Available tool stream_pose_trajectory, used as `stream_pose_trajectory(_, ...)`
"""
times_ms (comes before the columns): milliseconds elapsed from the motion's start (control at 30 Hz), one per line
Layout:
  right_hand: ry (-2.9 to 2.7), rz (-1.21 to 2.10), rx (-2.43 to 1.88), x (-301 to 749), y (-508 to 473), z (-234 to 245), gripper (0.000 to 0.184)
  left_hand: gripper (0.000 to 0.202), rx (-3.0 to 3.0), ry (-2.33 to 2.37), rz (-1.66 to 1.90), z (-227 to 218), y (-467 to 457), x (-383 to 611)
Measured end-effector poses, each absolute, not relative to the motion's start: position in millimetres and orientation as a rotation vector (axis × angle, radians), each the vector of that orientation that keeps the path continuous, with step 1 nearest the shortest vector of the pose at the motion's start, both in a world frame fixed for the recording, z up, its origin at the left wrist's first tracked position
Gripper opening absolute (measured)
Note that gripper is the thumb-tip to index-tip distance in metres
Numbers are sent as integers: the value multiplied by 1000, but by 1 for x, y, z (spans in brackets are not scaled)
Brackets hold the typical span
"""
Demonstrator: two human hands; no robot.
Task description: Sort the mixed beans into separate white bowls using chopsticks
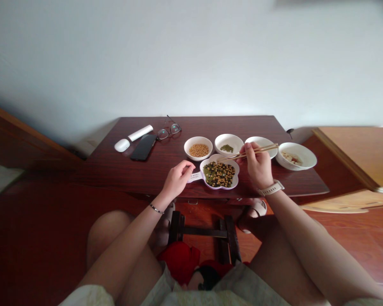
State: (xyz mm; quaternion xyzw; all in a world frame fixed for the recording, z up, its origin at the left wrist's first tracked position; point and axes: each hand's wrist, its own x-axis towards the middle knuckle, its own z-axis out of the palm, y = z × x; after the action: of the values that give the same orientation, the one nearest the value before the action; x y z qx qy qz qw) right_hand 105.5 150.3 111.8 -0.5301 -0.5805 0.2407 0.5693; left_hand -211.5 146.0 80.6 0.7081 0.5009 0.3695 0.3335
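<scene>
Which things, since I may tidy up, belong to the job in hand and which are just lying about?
Likely part of the job:
chopsticks, in the right hand
flower-shaped dish of mixed beans, by the left hand
bowl of yellow beans
bowl of green beans
partly hidden white bowl
rightmost bowl

Apparently just lying about:
phone
eyeglasses
white rounded object
white cylinder
</scene>
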Motion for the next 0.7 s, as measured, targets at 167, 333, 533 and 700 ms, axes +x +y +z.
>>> stream_pose_trajectory(167,-1370,553,-1254,108,150,110,55,33,1852,1308,965,81,146,-212)
stream_pose_trajectory(333,-1372,559,-1264,108,149,112,55,34,1852,1306,968,81,146,-211)
stream_pose_trajectory(533,-1394,527,-1266,106,149,113,53,32,1863,1304,976,81,146,-211)
stream_pose_trajectory(700,-1363,541,-1250,108,151,111,55,32,1855,1308,968,80,146,-211)
